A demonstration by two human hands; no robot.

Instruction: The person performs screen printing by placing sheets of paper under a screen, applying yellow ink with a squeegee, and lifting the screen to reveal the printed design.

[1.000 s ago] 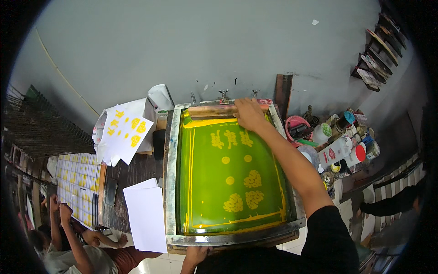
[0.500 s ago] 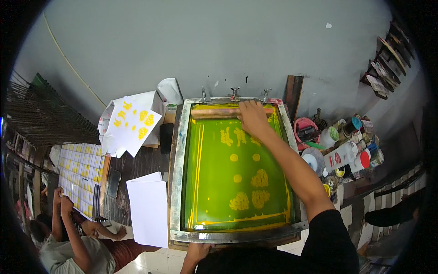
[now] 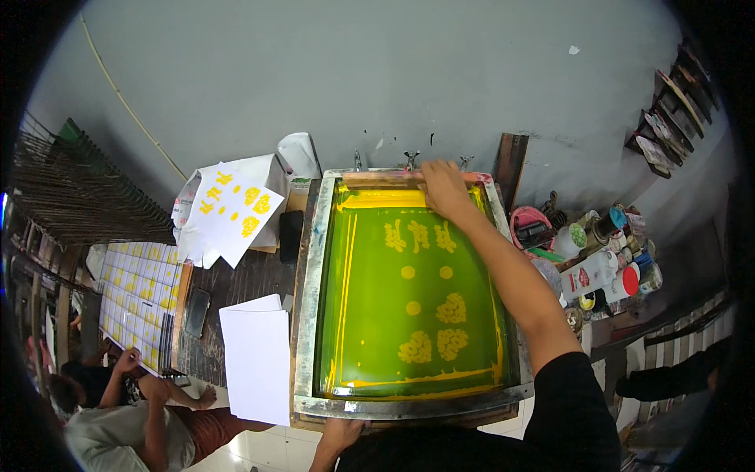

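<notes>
At the far end of a silk-screen frame, my right hand is closed over a wooden squeegee. A thick band of yellow ink lies on the mesh just in front of the squeegee. The green mesh carries yellow designs: characters, dots and clusters. My left hand is at the near edge of the frame, gripping it from below, with its fingertips hidden underneath.
Left of the frame lie a stack of white paper, a printed sheet and two phones. Paint tubs and bottles crowd the right side. A person sits at lower left beside a rack of printed sheets.
My right hand has moved the squeegee slightly away from me and up toward the far rail, showing the ink band. The seated person's hands have lowered. My left hand stays put.
</notes>
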